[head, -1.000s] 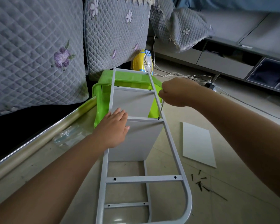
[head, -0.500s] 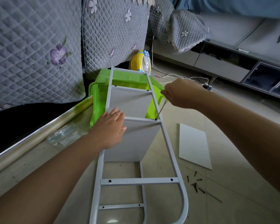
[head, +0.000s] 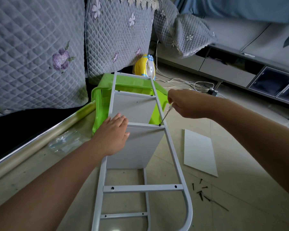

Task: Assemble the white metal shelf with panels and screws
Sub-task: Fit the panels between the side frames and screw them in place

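Here the white metal shelf frame (head: 169,144) lies mid-frame, its far end on a green plastic stool (head: 100,104). The left hand (head: 112,135) presses flat on a smooth panel (head: 140,145); the right hand (head: 185,104) grips a screwdriver (head: 165,116) at a rung. Dark screws (head: 199,189) scatter lower right beside a loose white panel (head: 200,152).

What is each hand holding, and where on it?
Right hand grips the screwdriver by its handle end. Left hand holds nothing; it rests flat on the shelf frame.
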Tool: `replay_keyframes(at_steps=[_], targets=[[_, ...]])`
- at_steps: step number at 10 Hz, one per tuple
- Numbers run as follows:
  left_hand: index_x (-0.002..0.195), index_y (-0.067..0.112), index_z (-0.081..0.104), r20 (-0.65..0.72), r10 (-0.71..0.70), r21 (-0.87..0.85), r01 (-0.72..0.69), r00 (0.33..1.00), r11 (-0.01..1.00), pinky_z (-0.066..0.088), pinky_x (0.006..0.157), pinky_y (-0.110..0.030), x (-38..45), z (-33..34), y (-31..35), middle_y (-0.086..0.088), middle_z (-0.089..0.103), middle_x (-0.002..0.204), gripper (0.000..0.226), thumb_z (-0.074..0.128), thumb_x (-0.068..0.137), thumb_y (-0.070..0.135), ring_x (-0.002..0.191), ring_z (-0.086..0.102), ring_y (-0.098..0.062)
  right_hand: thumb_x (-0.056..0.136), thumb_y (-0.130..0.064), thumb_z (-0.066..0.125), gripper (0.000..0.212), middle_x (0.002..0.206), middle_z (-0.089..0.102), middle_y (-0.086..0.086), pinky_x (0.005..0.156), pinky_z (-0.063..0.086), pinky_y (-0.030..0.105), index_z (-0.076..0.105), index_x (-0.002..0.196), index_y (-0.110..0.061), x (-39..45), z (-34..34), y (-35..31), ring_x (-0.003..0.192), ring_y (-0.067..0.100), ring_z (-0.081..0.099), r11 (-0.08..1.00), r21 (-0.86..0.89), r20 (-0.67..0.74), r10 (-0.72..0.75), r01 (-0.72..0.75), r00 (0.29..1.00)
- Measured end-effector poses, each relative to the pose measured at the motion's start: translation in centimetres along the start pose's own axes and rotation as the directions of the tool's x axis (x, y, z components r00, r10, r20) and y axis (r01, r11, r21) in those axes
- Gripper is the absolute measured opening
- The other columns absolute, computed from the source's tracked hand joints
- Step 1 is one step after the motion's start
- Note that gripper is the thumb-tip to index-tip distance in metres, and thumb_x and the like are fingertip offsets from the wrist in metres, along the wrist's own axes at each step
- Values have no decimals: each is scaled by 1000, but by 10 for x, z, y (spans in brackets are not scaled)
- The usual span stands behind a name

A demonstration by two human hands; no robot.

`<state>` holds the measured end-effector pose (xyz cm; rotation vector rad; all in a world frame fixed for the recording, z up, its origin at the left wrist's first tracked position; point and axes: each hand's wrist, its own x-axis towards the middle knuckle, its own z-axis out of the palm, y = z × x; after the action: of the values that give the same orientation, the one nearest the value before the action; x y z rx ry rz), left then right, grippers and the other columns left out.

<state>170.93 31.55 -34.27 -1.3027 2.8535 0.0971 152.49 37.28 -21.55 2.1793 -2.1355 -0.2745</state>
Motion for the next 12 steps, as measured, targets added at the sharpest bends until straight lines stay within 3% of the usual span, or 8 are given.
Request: replay_keyframes(at_steps=[3, 5, 6, 7, 8, 10, 11, 12], targets=[[148, 10, 4, 0, -2, -11, 2, 1000, 1000, 3, 115, -31, 0, 0, 0, -2, 1, 157, 54, 22, 102, 30, 145, -3, -16, 101, -30, 29, 42, 106, 58, 22, 69, 32, 28, 55, 107, 3, 6, -5, -2, 100, 34, 55, 969, -244, -14, 39, -41, 999], [148, 11, 2, 13, 4, 1, -4, 1000, 1000, 2, 115, -30, -1, 0, 1, -2, -1, 157, 54, 20, 102, 31, 145, -4, -15, 97, -19, 35, 26, 116, 51, 20, 83, 37, 32, 45, 112, -1, 9, -5, -3, 100, 30, 47, 999, -39, 100, 38, -34, 994], [148, 11, 1, 16, -3, 1, 3, 1000, 1000, 2, 115, -30, -3, 0, -1, -2, -1, 157, 54, 20, 102, 30, 145, -5, -15, 94, -10, 36, 18, 100, 48, 13, 77, 34, 32, 43, 107, 0, 7, -10, -2, 90, 26, 43, 1000, 5, 117, 12, -13, 993], [148, 11, 2, 17, -5, 2, 4, 1000, 1000, 2, 115, -30, -2, -2, 0, -2, -1, 157, 54, 20, 102, 30, 145, -4, -15, 95, -6, 35, 7, 90, 46, 10, 68, 26, 27, 41, 99, -5, 5, -8, -2, 82, 22, 38, 1000, -4, 99, 10, -9, 995], [148, 11, 2, 15, -6, 4, 6, 1000, 1000, 2, 115, -30, -1, -2, 1, -2, -1, 157, 54, 21, 102, 30, 145, -4, -15, 98, -12, 36, 20, 110, 54, 20, 71, 31, 31, 46, 110, 1, 6, -8, -1, 87, 29, 45, 997, -71, 74, 21, -15, 997], [148, 11, 2, 15, -9, 8, 9, 1000, 1000, 2, 115, -30, -1, 0, 2, -2, 0, 157, 54, 21, 102, 30, 145, -4, -15, 101, -31, 25, 45, 109, 58, 20, 85, 42, 35, 56, 107, 1, 2, -10, -5, 105, 34, 54, 952, -305, 51, 15, 1, 999], [148, 11, 3, 11, -7, 5, 7, 1000, 1000, 2, 115, -30, -1, -1, 2, -1, 1, 157, 54, 22, 102, 30, 145, -4, -15, 101, -31, 25, 42, 114, 56, 19, 86, 42, 35, 53, 111, -2, 3, -7, -8, 108, 34, 52, 956, -291, 75, 46, -22, 996], [148, 11, 3, 11, -9, 11, 8, 1000, 1000, 2, 115, -30, -1, -1, 2, -1, 0, 157, 54, 22, 102, 30, 145, -4, -15, 97, -26, 34, 22, 110, 53, 16, 78, 37, 32, 44, 104, -9, 4, -5, -6, 92, 27, 46, 988, -148, 95, 56, -41, 994]])
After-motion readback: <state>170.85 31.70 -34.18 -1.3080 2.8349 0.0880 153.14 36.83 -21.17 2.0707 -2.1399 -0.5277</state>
